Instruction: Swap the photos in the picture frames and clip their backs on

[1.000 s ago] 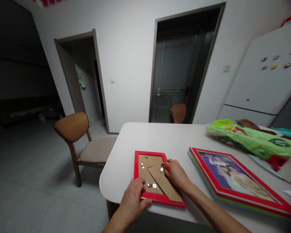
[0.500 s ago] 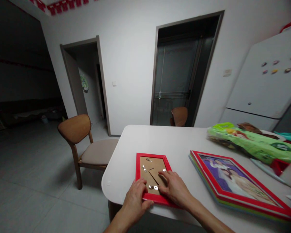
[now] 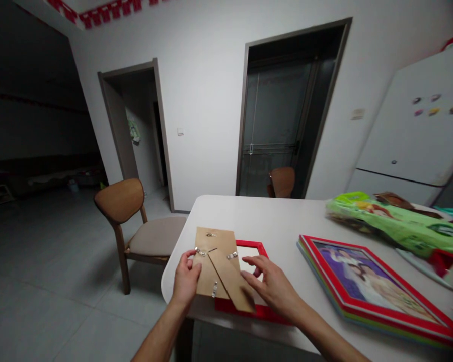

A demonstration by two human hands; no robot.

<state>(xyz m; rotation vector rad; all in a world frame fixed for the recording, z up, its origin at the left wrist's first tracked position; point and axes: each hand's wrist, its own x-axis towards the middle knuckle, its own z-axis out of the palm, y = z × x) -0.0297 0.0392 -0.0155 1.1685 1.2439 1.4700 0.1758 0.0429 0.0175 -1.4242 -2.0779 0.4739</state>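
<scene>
My left hand (image 3: 185, 279) grips the left edge of a brown backing board (image 3: 216, 266) with small metal clips and a stand leg. The board is lifted and tilted above a small red picture frame (image 3: 257, 281) that lies near the front edge of the white table (image 3: 275, 216). My right hand (image 3: 272, 284) hovers over the frame with fingers spread, close to the board's right edge. White shows inside the frame's opening.
A stack of larger red-framed pictures (image 3: 366, 286) lies to the right. Green plastic packages (image 3: 396, 221) sit at the back right, beside a white fridge (image 3: 411, 136). A wooden chair (image 3: 136, 221) stands left of the table; a second chair (image 3: 282, 182) is by the dark doorway.
The backing board has come out of the red frame and moved up and left in my left hand. My right hand has lifted off the board and opened.
</scene>
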